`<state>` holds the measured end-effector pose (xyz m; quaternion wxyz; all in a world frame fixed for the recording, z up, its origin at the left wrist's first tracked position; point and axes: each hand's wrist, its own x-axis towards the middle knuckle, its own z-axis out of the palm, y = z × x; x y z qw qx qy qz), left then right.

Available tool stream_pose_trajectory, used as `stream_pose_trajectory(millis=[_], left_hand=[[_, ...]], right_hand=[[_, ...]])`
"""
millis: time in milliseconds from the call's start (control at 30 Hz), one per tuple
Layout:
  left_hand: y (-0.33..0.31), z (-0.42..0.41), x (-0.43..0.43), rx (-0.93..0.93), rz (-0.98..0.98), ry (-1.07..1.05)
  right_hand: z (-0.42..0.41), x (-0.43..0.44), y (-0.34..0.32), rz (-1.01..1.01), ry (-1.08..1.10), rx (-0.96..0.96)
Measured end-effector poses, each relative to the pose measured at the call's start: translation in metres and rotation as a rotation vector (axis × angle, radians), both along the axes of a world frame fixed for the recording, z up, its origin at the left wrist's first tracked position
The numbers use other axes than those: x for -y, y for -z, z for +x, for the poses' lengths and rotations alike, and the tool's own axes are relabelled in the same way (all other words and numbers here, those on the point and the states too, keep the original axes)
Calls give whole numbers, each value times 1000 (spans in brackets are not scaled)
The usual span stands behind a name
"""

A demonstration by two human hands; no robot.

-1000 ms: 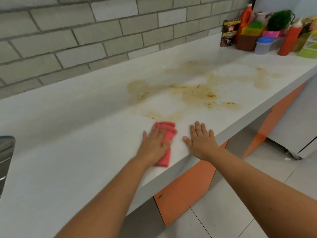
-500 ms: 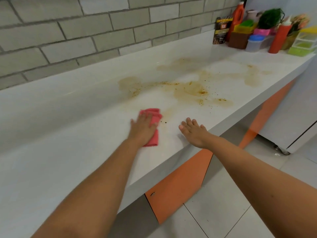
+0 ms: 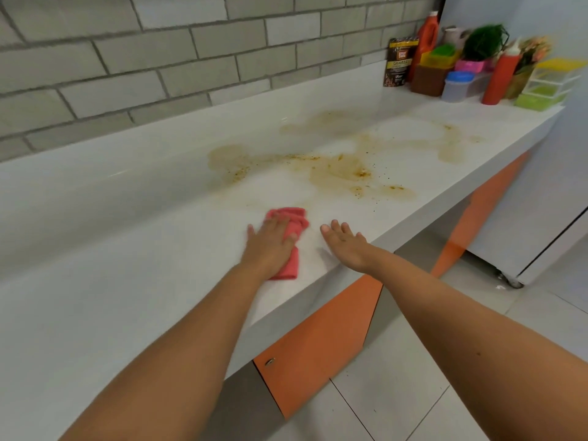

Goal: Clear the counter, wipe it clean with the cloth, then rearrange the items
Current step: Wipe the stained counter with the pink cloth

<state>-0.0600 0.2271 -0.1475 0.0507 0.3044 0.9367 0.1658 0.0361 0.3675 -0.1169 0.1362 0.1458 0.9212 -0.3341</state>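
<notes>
A folded pink cloth [image 3: 294,224] lies on the white counter [image 3: 127,249] near its front edge. My left hand [image 3: 270,243] presses flat on the cloth with straight fingers. My right hand [image 3: 345,245] rests flat on the counter edge just right of the cloth, fingers spread, holding nothing. A wide brown stain with dark specks [image 3: 343,170] spreads across the counter beyond the cloth, reaching toward the far right.
Bottles, tubs and a dark packet [image 3: 397,62] are bunched at the counter's far right end, among them a red sauce bottle [image 3: 501,78]. A grey tiled wall runs behind. Orange cabinet doors [image 3: 318,338] sit below the counter, and a white appliance [image 3: 541,186] stands at right.
My left hand with the cloth slid away toward the stain, then came back slightly. My right hand stayed flat on the counter edge. The view shifted a little.
</notes>
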Motion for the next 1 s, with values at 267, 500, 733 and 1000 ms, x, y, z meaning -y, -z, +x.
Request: stream_pose_trajectory(millis=[267,500,733,1000], left_hand=[[-1,25,31,-58,100,72],[0,58,1,-64,114,140],[-4,36,1,-27,-52,-64],[-19,57,35,431,535,-65]], right_hand=[[8,-4,-7,-126,49,-40],[5,-6,-1,-108,38,-65],[3,-4,3,-82,25,-74],[1,38,-16,355,155,-299]])
